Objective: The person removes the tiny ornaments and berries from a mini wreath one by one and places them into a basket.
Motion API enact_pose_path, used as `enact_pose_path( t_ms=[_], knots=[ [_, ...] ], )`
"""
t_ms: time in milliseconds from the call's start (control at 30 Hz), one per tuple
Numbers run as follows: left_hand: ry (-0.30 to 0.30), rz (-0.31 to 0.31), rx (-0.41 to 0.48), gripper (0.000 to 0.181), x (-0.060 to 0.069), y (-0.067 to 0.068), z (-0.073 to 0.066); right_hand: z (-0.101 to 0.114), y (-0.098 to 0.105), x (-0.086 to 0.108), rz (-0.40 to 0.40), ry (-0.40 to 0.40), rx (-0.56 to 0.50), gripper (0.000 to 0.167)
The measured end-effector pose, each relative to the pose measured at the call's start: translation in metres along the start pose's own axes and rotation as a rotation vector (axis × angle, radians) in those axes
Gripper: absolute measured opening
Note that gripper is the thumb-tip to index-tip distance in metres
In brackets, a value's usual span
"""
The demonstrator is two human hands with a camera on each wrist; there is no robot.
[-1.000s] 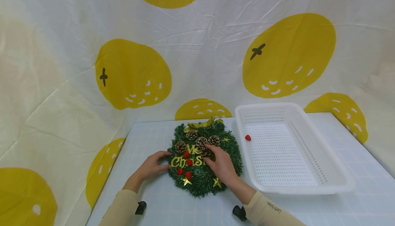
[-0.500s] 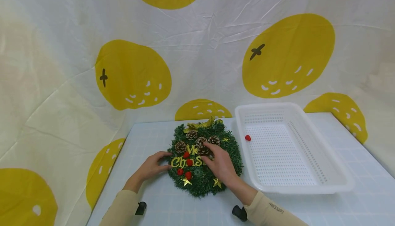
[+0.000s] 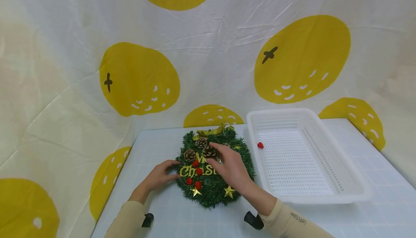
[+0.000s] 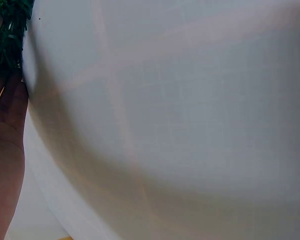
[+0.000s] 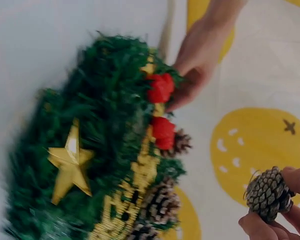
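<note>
A green Christmas wreath (image 3: 212,198) lies on the table, bearing gold lettering (image 3: 186,171), gold stars (image 3: 229,191), several red berries (image 3: 189,181) and brown pine cones (image 3: 190,155). My left hand (image 3: 159,173) grips the wreath's left edge, thumb nearer me and fingers farther off. Above the wreath, my right hand (image 3: 232,165) pinches one pine cone (image 5: 269,195) between thumb and fingers. In the right wrist view that cone is apart from the greenery. The right hand hides part of the lettering and some cones behind it.
A white perforated plastic basket (image 3: 318,199) stands right of the wreath, with one red berry (image 3: 260,145) inside by its left wall. A gold ribbon bow (image 3: 211,132) tops the wreath. Behind the table hangs a white cloth (image 3: 221,75) printed with yellow fruit.
The pine cone in my right hand has come up off the wreath and moved slightly left and away from me. My left hand has stayed at the wreath's edge.
</note>
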State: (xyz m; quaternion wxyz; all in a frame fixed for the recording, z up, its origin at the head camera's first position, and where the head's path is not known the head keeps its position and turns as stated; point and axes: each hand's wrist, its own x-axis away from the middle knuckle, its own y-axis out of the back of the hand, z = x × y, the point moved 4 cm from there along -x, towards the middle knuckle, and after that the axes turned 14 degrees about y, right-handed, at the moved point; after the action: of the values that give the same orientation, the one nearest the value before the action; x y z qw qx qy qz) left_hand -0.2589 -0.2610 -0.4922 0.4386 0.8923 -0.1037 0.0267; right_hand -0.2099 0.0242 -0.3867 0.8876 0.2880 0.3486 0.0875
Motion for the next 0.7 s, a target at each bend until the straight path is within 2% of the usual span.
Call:
enact_pose_path(
  t_ms=[300,700],
  knots=[
    [0.003,0.001,0.0,0.051,0.001,0.0,0.001,0.022,0.032,-0.022,-0.042,0.014,-0.007,0.051],
    [-0.001,-0.005,0.003,0.051,-0.001,-0.001,0.003,0.01,0.06,-0.04,-0.054,-0.036,-0.019,0.054]
  ],
)
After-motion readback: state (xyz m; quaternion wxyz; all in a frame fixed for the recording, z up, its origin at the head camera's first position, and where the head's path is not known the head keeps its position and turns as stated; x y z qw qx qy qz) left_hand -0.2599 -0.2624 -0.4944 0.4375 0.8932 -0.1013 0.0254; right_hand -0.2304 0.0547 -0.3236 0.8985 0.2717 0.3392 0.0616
